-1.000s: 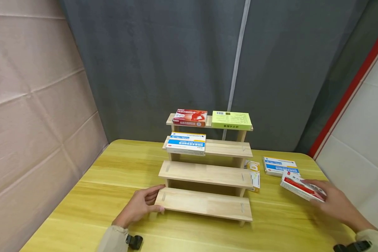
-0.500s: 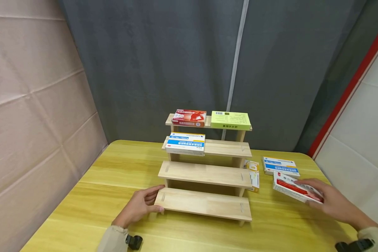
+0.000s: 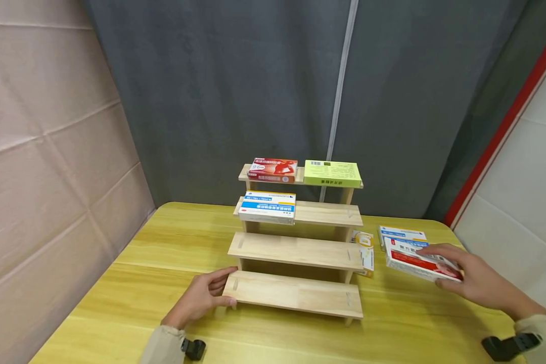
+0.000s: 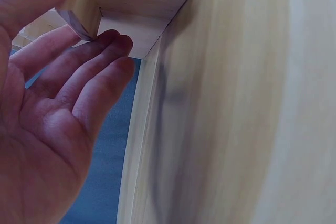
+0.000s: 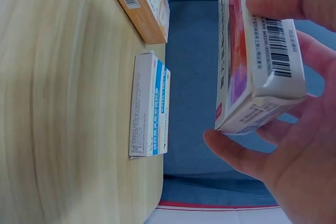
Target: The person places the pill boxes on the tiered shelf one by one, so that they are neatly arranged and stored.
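Note:
A four-step wooden display rack (image 3: 296, 293) stands on the table. My left hand (image 3: 199, 299) holds the left end of its lowest step, thumb at the front corner and fingers behind; the left wrist view shows the fingers around a wooden leg (image 4: 84, 11). My right hand (image 3: 475, 278) grips a white and red medicine box (image 3: 411, 260) by its right end, raised off the table in the right wrist view. Behind it, partly covered in the head view, lies a blue and white medicine box (image 5: 149, 106).
On the top step lie a red box (image 3: 273, 170) and a green box (image 3: 332, 173). Another blue and white box (image 3: 267, 207) rests at the left of the step below. An orange and white box (image 3: 365, 253) is on the table, partly hidden by the rack's right side.
My right hand has carried the red and white box leftward and slightly away from me, so it now overlaps the blue and white box behind. The left hand stays in place.

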A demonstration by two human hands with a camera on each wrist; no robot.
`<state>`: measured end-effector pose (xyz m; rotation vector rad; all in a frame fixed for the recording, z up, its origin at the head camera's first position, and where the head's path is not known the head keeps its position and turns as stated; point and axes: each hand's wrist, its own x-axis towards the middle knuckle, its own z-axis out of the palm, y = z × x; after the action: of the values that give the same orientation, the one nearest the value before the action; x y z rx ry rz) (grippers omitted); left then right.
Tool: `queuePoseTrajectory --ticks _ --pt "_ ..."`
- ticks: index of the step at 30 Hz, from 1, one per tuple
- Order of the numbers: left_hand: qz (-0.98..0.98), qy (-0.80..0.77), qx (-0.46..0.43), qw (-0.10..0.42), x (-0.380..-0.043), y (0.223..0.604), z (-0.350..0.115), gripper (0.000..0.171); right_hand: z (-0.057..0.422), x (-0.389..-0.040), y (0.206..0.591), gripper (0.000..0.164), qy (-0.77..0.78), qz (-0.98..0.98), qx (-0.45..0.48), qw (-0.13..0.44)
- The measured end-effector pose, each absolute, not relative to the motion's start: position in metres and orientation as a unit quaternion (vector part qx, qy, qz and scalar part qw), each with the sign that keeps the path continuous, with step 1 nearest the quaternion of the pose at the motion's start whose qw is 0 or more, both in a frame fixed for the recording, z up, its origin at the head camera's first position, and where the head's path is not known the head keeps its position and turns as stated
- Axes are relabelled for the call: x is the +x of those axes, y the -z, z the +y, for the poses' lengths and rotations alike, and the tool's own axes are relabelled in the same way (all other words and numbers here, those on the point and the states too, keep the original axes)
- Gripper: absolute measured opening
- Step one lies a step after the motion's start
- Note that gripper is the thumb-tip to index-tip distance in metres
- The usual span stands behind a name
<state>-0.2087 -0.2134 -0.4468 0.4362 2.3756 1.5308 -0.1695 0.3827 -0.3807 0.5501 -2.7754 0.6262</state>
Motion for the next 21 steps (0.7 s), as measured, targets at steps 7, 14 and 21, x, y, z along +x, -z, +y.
queuePoseTrajectory --ticks 7,14,21 --pt "0.820 -0.533 0.151 0.141 -0.208 0.449 -0.214 0.082 0.380 -0.172 0.373 0.056 -0.218 -0.954 0.179 0.098" --pt "0.818 -0.535 0.152 0.142 -0.208 0.449 -0.214 0.082 0.377 -0.174 0.369 0.056 -0.215 -0.955 0.178 0.101" --pt "0.820 -0.532 0.151 0.143 -0.209 0.447 -0.214 0.081 0.373 -0.176 0.364 0.057 -0.220 -0.953 0.185 0.099"
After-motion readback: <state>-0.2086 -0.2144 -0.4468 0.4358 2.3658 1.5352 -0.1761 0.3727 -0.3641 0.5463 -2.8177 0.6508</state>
